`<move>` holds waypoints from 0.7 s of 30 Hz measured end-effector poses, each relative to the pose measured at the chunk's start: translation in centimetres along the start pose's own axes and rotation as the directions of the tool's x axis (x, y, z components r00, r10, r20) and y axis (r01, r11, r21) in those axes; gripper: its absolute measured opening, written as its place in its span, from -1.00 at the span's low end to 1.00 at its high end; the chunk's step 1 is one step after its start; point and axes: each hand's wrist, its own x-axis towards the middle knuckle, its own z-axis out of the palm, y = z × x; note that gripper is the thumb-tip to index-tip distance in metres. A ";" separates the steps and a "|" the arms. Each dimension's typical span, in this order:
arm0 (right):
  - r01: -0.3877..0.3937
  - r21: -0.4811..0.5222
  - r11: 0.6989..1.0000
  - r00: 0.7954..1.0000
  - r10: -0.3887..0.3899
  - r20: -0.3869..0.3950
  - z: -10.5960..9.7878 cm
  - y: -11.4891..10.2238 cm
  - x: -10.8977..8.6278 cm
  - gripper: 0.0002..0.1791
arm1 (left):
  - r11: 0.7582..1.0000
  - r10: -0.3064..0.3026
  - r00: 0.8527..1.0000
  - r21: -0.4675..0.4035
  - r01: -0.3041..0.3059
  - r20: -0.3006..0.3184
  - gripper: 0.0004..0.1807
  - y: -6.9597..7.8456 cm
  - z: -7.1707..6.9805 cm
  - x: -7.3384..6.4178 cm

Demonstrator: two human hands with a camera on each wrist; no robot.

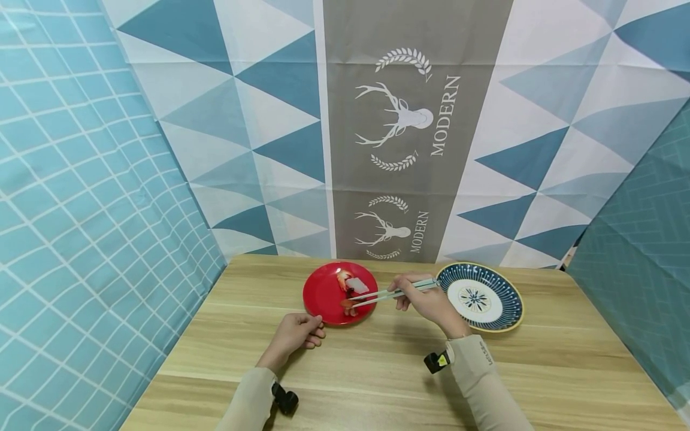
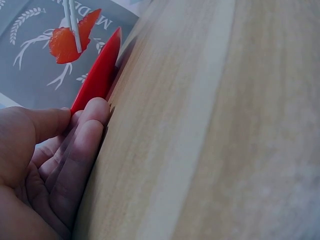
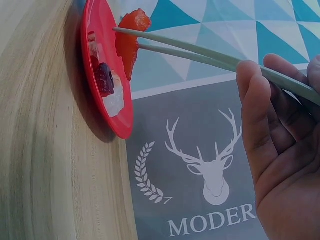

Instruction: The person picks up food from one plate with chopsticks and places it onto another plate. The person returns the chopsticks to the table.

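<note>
My left hand (image 1: 297, 335) pinches the near-left rim of a red plate (image 1: 321, 296), thumb above and fingers below in the left wrist view. My right hand (image 1: 426, 301) holds a pair of pale green chopsticks (image 3: 200, 52). An orange-red, glossy piece of food (image 3: 131, 32) is gripped between their tips, raised above the plate in both wrist views. On the plate lie a translucent white piece (image 3: 114, 102), a dark red piece (image 3: 104, 80) and an orange-and-white piece (image 1: 343, 279).
A blue-and-white patterned plate (image 1: 509, 308) with a yellow rim stands at the right, close beside my right wrist. Both plates are on a wooden table (image 1: 366, 383). Patterned cloth (image 1: 280, 120) hangs behind the table, and blue tiled sheeting (image 1: 81, 209) lines the left.
</note>
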 end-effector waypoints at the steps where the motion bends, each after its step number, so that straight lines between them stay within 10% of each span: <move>1: -0.002 0.002 1.000 1.000 0.002 0.000 0.0 0.0 0.0 -0.64 | 1.000 0.000 1.000 0.001 0.000 0.000 -0.63 0.0 0.0 0.0; 21: -0.061 0.001 0.998 0.998 0.061 -0.019 0.5 0.1 -0.1 -0.58 | 1.000 0.006 1.000 0.003 -0.006 -0.004 -0.61 -0.2 0.1 0.1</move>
